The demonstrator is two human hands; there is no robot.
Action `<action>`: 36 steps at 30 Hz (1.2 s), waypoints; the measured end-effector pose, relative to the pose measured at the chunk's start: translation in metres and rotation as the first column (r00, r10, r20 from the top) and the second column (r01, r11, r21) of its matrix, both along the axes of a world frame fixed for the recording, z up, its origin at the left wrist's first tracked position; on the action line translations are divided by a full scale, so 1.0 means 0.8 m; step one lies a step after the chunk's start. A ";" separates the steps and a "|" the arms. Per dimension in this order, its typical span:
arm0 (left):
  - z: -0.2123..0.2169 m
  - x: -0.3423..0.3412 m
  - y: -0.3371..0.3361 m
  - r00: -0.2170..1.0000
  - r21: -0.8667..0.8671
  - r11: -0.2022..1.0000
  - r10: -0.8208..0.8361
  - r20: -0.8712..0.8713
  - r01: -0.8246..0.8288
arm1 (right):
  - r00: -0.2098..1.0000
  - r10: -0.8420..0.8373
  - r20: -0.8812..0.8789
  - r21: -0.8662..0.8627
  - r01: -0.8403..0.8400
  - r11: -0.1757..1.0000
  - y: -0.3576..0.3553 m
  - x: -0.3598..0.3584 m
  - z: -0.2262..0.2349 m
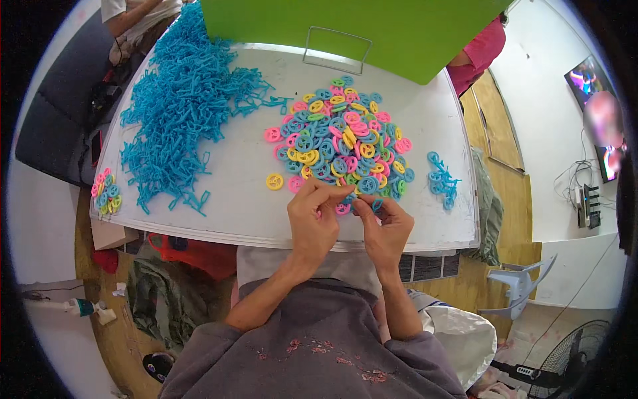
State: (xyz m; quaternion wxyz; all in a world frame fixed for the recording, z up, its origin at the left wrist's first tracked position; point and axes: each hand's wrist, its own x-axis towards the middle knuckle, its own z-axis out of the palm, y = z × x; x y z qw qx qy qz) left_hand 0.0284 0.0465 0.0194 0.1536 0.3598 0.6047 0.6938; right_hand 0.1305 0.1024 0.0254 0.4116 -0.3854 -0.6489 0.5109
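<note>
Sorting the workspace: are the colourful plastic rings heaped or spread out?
Heaped: the rings overlap in one dense mound on the white table, with few strays.

Bright, even daylight, soft shadows under hands on white table (pixel 232 199). Strong fisheye bending at table edges, black vignette beyond. Sharp centre, slightly soft rim.

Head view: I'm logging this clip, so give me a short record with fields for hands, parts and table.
left hand: fingertips pinching a small blue plastic piece
right hand: pinching the same piece from the other side
wheel pile: blue, pink, yellow and green rings, just beyond the hands
blue frame heap: far left of the table
finished blue pieces: small cluster at right
table: white
</note>
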 end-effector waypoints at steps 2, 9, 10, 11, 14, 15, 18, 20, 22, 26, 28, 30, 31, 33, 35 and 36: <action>0.001 -0.001 0.000 0.992 -0.008 1.000 -0.027 0.124 0.028 | 1.000 0.016 0.004 -0.035 -0.015 0.999 0.001 0.000 0.003; -0.009 0.000 0.001 0.953 0.051 0.997 -0.062 0.297 0.049 | 0.985 0.095 -0.142 -0.312 -0.136 0.940 0.014 0.005 -0.004; -0.010 0.000 0.001 0.955 0.039 0.998 -0.058 0.291 0.049 | 0.983 0.106 -0.150 -0.316 -0.149 0.937 0.015 0.005 -0.006; -0.010 -0.001 0.000 0.957 0.026 0.998 -0.054 0.285 0.049 | 0.980 0.117 -0.159 -0.319 -0.163 0.934 0.015 0.005 -0.007; -0.010 0.004 0.002 0.957 0.055 0.998 -0.021 0.288 0.006 | 0.980 0.064 -0.186 -0.309 -0.120 0.944 0.010 0.000 -0.005; -0.012 0.004 0.003 0.958 0.055 0.998 -0.021 0.287 0.005 | 0.980 0.065 -0.187 -0.308 -0.121 0.943 0.007 -0.001 -0.005; -0.015 0.002 0.001 0.985 0.031 0.999 0.011 0.170 -0.016 | 0.989 -0.011 -0.146 -0.190 -0.017 0.982 -0.003 -0.005 -0.006; -0.015 0.001 0.001 0.994 0.000 1.000 0.011 0.105 -0.011 | 0.994 -0.047 -0.101 -0.075 0.040 0.996 -0.005 -0.006 -0.005; -0.009 0.001 0.001 0.995 0.005 1.000 0.011 0.095 -0.012 | 0.995 -0.040 -0.088 0.055 0.045 0.997 0.000 -0.004 -0.017; 0.003 -0.002 -0.004 0.999 0.031 0.999 -0.036 -0.008 0.037 | 0.999 0.011 -0.034 0.325 0.001 0.946 0.011 0.001 -0.019; -0.006 -0.004 -0.005 0.995 0.052 0.995 -0.092 0.039 0.090 | 0.997 0.062 -0.048 0.371 -0.040 0.928 0.020 0.004 -0.020; -0.012 -0.004 -0.007 0.985 0.075 0.987 -0.148 0.084 0.142 | 0.992 0.113 -0.059 0.417 -0.078 0.906 0.023 0.004 -0.019; -0.014 -0.004 -0.008 0.982 0.083 0.985 -0.158 0.107 0.150 | 0.990 0.124 -0.064 0.444 -0.083 0.892 0.024 0.004 -0.018; -0.014 -0.006 -0.009 0.977 0.091 0.983 -0.170 0.131 0.159 | 0.989 0.134 -0.068 0.471 -0.087 0.878 0.024 0.005 -0.017; -0.007 -0.009 -0.008 0.944 0.180 0.941 -0.309 0.116 0.286 | 0.993 0.091 -0.070 0.496 -0.044 0.867 0.025 0.004 -0.016; 0.001 -0.007 -0.010 0.944 0.180 0.941 -0.309 0.116 0.287 | 0.994 0.090 -0.070 0.495 -0.043 0.868 0.025 0.006 -0.017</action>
